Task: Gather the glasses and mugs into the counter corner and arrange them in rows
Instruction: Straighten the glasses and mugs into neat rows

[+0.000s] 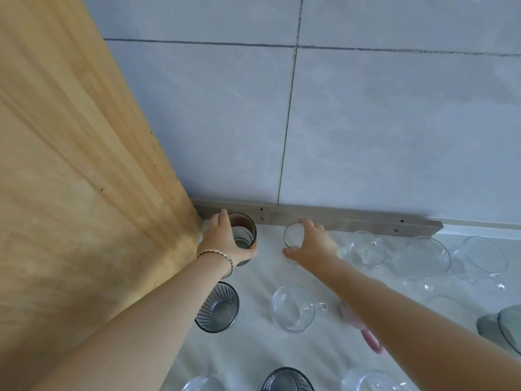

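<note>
Glassware crowds the pale counter [253, 354], and all of it looks rigid, smooth, breakable and fairly light, so knocks between pieces are probably the main risk. At the bottom centre of the frame a dark ribbed rim [287, 380] is cut off by the edge. Mid-frame stand a ribbed grey tumbler [217, 307] and, to its right, a clear mug [290, 309] with its handle pointing right; a pink mug [372, 341] is half hidden under the right forearm. The mugs' handles offer the surest hold, while a tumbler is likely safest wrapped round its wall. Farther up, the left hand [225, 238] curls round a dark tumbler [245, 230], which stands upright in the corner at centre-left, where the wooden panel [70, 165] meets the tiled wall [366, 122]. Just to its right, apart from it, the right hand [313, 244] grasps a small clear glass [291, 235] across the rim, thumb on the near side, fingers on the far side. Beyond, toward the right edge, 3 rounded clear glasses [366, 248] sit below the grey strip [338, 218]; I cannot tell whether they stand upright.
</note>
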